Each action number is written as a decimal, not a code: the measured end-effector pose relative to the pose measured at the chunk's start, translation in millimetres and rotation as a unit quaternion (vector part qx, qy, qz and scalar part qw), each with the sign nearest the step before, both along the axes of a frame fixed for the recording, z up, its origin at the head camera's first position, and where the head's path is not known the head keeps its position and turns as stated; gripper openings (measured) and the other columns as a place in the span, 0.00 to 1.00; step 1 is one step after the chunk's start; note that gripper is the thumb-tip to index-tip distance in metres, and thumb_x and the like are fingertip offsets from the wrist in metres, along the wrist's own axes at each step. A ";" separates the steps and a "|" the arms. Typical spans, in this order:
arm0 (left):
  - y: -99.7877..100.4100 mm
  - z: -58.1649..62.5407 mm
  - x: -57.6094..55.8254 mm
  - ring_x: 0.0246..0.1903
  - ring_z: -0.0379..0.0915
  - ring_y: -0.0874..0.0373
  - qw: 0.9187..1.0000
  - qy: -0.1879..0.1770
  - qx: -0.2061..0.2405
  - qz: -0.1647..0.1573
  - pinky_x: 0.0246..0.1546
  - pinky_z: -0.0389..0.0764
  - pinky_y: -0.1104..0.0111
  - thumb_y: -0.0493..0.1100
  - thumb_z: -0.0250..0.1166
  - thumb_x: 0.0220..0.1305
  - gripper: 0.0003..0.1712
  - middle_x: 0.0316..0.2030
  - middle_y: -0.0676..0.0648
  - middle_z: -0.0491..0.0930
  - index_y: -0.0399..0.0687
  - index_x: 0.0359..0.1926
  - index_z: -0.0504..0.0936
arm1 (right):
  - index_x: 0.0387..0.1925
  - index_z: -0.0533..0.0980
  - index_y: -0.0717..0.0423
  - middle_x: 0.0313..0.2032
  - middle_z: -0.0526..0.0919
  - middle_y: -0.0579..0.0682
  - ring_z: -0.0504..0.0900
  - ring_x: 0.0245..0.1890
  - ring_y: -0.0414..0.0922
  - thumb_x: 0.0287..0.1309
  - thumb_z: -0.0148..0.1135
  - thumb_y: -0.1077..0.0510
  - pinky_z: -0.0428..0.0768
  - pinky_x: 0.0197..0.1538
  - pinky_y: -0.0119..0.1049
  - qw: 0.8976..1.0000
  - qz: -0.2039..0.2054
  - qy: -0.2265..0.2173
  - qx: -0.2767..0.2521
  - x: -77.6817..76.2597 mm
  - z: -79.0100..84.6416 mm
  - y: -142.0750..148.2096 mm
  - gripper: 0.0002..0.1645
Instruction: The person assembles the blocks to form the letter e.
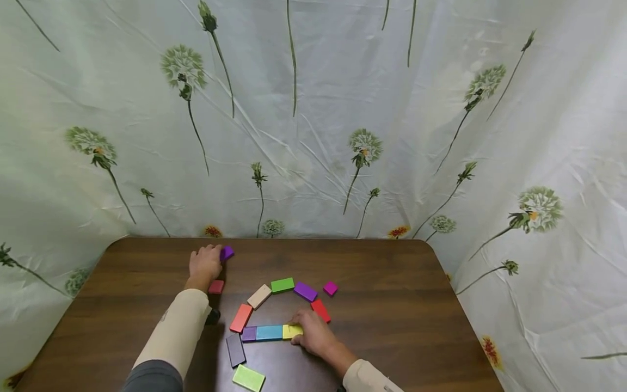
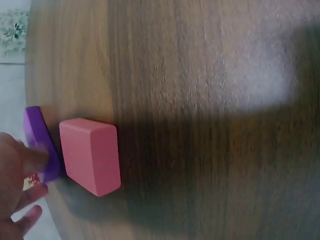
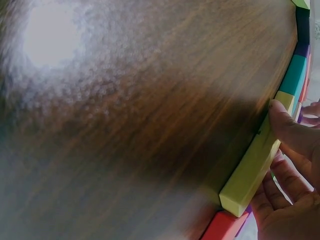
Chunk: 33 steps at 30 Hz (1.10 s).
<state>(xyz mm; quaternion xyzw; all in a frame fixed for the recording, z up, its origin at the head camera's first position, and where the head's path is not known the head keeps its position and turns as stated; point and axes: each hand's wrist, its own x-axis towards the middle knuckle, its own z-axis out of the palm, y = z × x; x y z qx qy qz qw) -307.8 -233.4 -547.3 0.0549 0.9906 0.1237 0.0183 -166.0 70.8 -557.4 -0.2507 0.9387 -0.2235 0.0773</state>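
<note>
At the far left of the table my left hand [image 1: 204,265] holds a purple block [image 1: 227,253]; its thumb lies on the face of that purple block [image 2: 41,132] in the left wrist view. A pinkish-red block [image 1: 216,287] stands beside it, nearer to me. My right hand [image 1: 315,333] pinches a yellow block [image 1: 290,331] between thumb and fingers. The yellow block [image 3: 252,167] is in line with a blue block [image 1: 269,332] and a short purple block [image 1: 249,334]. Close to the right fingers, a red block [image 1: 320,310] slants on the table.
An arch of blocks curves behind the row: orange-red [image 1: 241,318], beige [image 1: 259,296], green [image 1: 282,285] and purple [image 1: 306,291]. Grey [image 1: 235,350] and lime [image 1: 249,378] blocks lie nearer me. A magenta block [image 1: 330,288] sits apart at right. A flowered curtain [image 1: 313,136] hangs behind the table [image 1: 401,305].
</note>
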 end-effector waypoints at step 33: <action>55.9 59.2 130.0 0.37 0.77 0.53 0.973 0.047 0.023 -0.224 0.42 0.79 0.58 0.46 0.75 0.48 0.20 0.37 0.47 0.82 0.43 0.42 0.83 | 0.37 0.84 0.61 0.35 0.82 0.49 0.81 0.38 0.45 0.41 0.77 0.62 0.77 0.45 0.36 0.999 0.029 0.020 -0.023 0.5 0.8 2.6 0.16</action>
